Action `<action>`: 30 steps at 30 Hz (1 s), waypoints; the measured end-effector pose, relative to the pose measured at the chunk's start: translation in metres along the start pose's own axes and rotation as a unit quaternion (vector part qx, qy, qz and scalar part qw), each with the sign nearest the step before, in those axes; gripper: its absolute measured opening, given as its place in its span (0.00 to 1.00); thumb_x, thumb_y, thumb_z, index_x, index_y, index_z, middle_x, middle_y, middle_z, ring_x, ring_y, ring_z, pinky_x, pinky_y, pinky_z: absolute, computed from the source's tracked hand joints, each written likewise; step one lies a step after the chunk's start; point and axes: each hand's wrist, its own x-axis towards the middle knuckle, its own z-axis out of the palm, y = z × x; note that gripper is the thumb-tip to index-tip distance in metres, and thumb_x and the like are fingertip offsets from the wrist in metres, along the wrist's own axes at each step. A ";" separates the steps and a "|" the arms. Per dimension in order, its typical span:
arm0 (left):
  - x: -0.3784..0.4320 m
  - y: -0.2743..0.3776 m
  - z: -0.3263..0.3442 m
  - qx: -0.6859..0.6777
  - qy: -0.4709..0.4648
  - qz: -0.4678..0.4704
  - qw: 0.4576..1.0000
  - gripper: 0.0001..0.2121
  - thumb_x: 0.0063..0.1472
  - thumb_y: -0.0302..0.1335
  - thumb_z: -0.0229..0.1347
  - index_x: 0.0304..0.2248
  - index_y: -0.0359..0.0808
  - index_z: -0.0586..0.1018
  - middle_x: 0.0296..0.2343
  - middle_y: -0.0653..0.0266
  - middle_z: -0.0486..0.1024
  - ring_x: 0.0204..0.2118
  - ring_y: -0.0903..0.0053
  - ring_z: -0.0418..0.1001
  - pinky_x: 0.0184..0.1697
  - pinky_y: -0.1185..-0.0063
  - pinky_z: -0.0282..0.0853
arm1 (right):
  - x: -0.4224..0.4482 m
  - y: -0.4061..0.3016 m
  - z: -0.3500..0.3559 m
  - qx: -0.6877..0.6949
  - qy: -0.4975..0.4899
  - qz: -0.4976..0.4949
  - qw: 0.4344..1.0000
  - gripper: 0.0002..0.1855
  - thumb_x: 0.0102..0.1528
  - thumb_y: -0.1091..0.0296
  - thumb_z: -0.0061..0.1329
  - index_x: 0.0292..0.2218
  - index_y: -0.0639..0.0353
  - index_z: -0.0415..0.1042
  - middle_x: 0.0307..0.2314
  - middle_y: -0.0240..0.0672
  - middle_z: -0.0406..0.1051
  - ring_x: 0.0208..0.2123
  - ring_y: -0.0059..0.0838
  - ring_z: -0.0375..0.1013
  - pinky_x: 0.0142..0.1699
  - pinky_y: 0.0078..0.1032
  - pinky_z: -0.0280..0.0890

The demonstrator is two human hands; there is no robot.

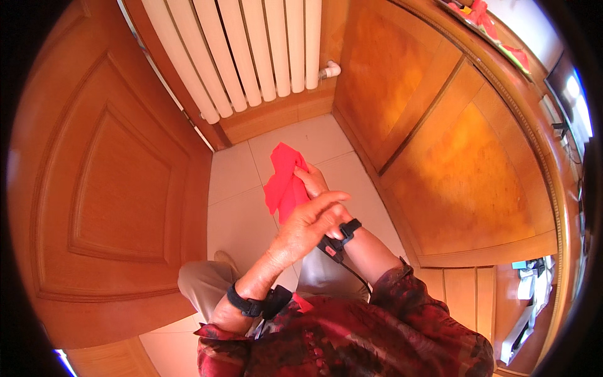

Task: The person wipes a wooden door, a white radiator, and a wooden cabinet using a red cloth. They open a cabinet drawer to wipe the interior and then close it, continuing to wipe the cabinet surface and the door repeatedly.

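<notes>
A bright red cloth (286, 186) hangs in loose folds from my right hand (314, 181), whose thumb and fingers pinch its upper right part. My left hand (306, 228) crosses in front of my right wrist, with its fingers on or just over that wrist and the index finger stretched out; the contact cannot be told for certain. The cloth passes partly behind my left hand. A black strap with a small device (349, 231) sits around my right wrist, and another black strap (245, 301) goes around my left forearm.
A wooden door (122, 188) stands at the left. Ahead is a white radiator (254, 52) with a pipe elbow. At the right runs a wooden cabinet (461, 174), with red items (480, 19) on its top and an open compartment (527, 311) holding various things. Pale floor tiles (235, 179) lie below.
</notes>
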 end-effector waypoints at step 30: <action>0.000 0.015 0.030 0.090 -0.359 -0.132 0.920 0.19 0.66 0.35 0.42 0.51 0.31 0.65 0.39 0.63 0.71 0.33 0.79 0.73 0.41 0.80 0.67 | -0.011 -0.036 -0.007 0.114 0.057 -0.066 0.990 0.17 0.57 0.68 0.45 0.46 0.65 0.64 0.37 0.36 0.71 0.37 0.28 0.72 0.44 0.29 0.68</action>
